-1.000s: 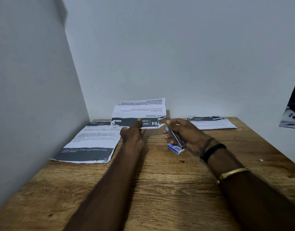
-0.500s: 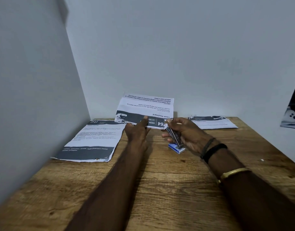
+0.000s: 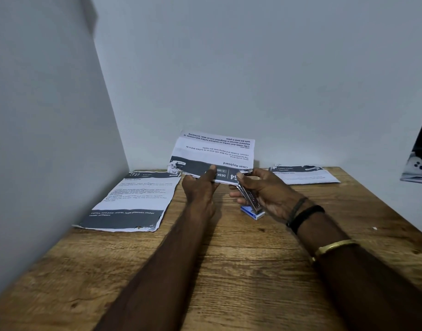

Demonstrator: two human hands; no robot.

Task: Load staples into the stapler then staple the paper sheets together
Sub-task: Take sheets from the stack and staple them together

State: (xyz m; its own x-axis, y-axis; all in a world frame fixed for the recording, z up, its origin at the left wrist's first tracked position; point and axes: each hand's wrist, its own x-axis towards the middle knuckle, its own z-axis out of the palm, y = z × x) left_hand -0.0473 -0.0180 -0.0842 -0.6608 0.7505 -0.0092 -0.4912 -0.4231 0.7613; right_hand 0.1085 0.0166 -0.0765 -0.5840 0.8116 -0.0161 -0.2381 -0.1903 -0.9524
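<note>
My left hand (image 3: pixel 200 187) pinches the near edge of a printed paper sheet set (image 3: pixel 214 156) headed "Clean Keyboard", lifted off the wooden table with its far end tilted up towards the wall. My right hand (image 3: pixel 264 192) grips a small metal stapler (image 3: pixel 249 199), whose front end touches the papers' near right corner. A small blue staple box (image 3: pixel 251 212) lies on the table just under the stapler and my right hand.
Another printed sheet stack (image 3: pixel 133 199) lies flat at the left by the side wall. A third stack (image 3: pixel 303 175) lies at the back right. The wooden table (image 3: pixel 229 271) ends against walls at the back and left. A dark object (image 3: pixel 420 161) hangs at the right edge.
My left hand has lifted the "Clean Keyboard" papers higher off the table and shifted them right, towards the stapler. My right hand brought the stapler's tip up to the papers' corner.
</note>
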